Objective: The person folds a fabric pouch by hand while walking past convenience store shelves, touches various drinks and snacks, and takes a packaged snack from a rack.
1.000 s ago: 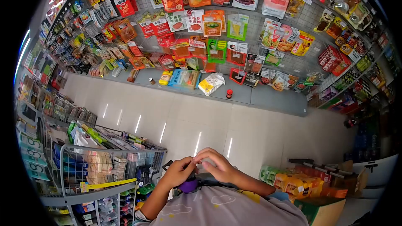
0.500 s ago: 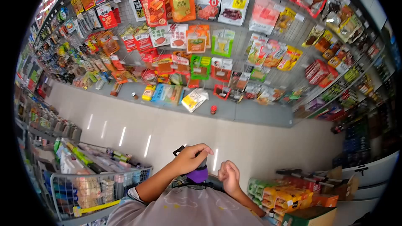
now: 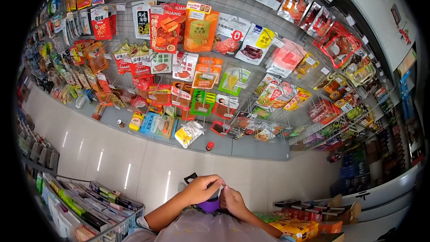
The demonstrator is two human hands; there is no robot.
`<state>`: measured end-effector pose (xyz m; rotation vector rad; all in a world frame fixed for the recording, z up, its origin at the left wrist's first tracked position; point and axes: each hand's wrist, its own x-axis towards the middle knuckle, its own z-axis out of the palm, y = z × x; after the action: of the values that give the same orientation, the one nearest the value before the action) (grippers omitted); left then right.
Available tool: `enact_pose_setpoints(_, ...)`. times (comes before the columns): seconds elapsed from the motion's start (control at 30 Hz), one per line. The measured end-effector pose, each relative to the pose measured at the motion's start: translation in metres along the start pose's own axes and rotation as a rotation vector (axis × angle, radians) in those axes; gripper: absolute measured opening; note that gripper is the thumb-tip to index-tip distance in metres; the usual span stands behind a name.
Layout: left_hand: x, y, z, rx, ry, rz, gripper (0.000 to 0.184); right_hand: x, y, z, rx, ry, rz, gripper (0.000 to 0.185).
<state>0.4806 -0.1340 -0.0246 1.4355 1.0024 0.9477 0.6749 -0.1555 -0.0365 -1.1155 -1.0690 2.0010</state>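
Note:
My left hand (image 3: 202, 190) is in front of my body at the bottom middle, its fingers bent together, with a purple and black item (image 3: 209, 204) hanging just under it. Close on its right is my right hand (image 3: 231, 199), curled with thumb and fingertips pinched near the left fingertips. Whether anything small lies between the fingertips is too small to tell. A black loop (image 3: 190, 178) sticks out beside the left hand. Ahead, a small red-capped jar (image 3: 210, 146) and a white and yellow bag (image 3: 189, 134) rest on the grey bottom shelf (image 3: 251, 149).
Packaged snacks hang on a wire rack (image 3: 134, 8) across the view. A wire basket (image 3: 130, 215) of packets stands at the lower left. Orange packages (image 3: 301, 229) and an open cardboard box (image 3: 349, 210) are at the lower right, near a white curved unit (image 3: 389, 192).
The hands, apart half a second ago, are close together again at the fingertips. The view has tilted up and shifted, so the shelves appear lower and further left.

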Motion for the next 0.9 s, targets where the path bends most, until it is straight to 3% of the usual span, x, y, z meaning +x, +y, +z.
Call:
enact_pose_setpoints(0.13, -0.001, -0.017, -0.034, -0.148, 0.108, -0.081, 0.021, 0.039, -0.003, 0.036, -0.097, 0.027, -0.149, 0.036)
enact_pose_setpoints(0.2, 0.004, -0.023, -0.047, -0.158, 0.139, -0.104, 0.022, 0.053, -0.001, 0.039, -0.123, 0.005, -0.151, 0.040)
enact_pose_setpoints(0.3, 0.015, -0.022, -0.068, -0.183, 0.180, -0.161, 0.022, 0.076, 0.001, 0.030, -0.066, -0.187, 0.061, 0.065)
enact_pose_setpoints(0.43, 0.041, -0.019, -0.084, -0.132, 0.282, -0.219, 0.027, 0.108, 0.000, -0.003, 0.055, -0.310, 0.204, 0.078)
enact_pose_setpoints(0.47, 0.050, -0.017, -0.084, -0.118, 0.273, -0.212, 0.027, 0.116, -0.008, -0.005, 0.062, -0.309, 0.187, 0.078)
enact_pose_setpoints(0.5, 0.058, -0.014, -0.085, -0.126, 0.315, -0.196, 0.027, 0.125, -0.015, -0.005, -0.272, -0.326, -0.074, 0.069)
enact_pose_setpoints(0.57, 0.076, -0.013, -0.083, -0.139, 0.334, -0.182, 0.027, 0.134, -0.042, -0.021, -0.238, -0.463, 0.212, 0.050)
enact_pose_setpoints(0.63, 0.104, -0.007, -0.072, -0.042, 0.337, -0.143, 0.025, 0.154, -0.052, -0.027, -0.381, -0.527, -0.037, 0.059)
enact_pose_setpoints(0.67, 0.119, -0.004, -0.066, 0.033, 0.340, -0.103, 0.024, 0.163, -0.055, -0.027, -0.404, -0.539, -0.391, 0.064)
enact_pose_setpoints(0.7, 0.134, -0.011, -0.060, 0.059, 0.322, -0.031, 0.018, 0.175, -0.066, -0.035, -0.508, -0.533, -0.502, 0.059)
enact_pose_setpoints(0.73, 0.151, -0.010, -0.056, 0.073, 0.343, -0.027, 0.018, 0.182, -0.075, -0.051, -0.507, -0.556, -0.513, 0.059)
enact_pose_setpoints(0.8, 0.182, -0.003, -0.049, 0.106, 0.347, -0.034, 0.015, 0.199, -0.095, -0.085, -0.612, -0.319, -0.264, 0.050)
enact_pose_setpoints(0.9, 0.220, 0.009, -0.045, 0.245, 0.384, -0.005, 0.022, 0.229, -0.133, -0.128, -0.584, -0.300, -0.352, 0.039)
